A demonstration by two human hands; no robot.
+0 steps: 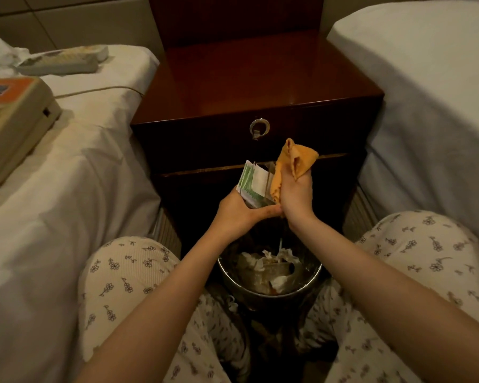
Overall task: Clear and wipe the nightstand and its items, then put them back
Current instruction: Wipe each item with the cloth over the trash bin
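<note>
The dark wooden nightstand (249,78) stands between two beds, its top bare and glossy. In front of its drawer, my left hand (238,214) holds a clear holder stuffed with green-and-white paper packets (250,183). My right hand (296,194) grips an orange cloth (293,158) and presses it against the side of that holder. Both hands touch each other above a metal waste bin (268,272).
The bin holds crumpled tissues and sits between my knees. On the left bed (75,167) lie a beige telephone (14,117) with its cord, and a remote control (61,62). The right bed (426,106) flanks the nightstand. A ring pull (259,129) hangs on the drawer.
</note>
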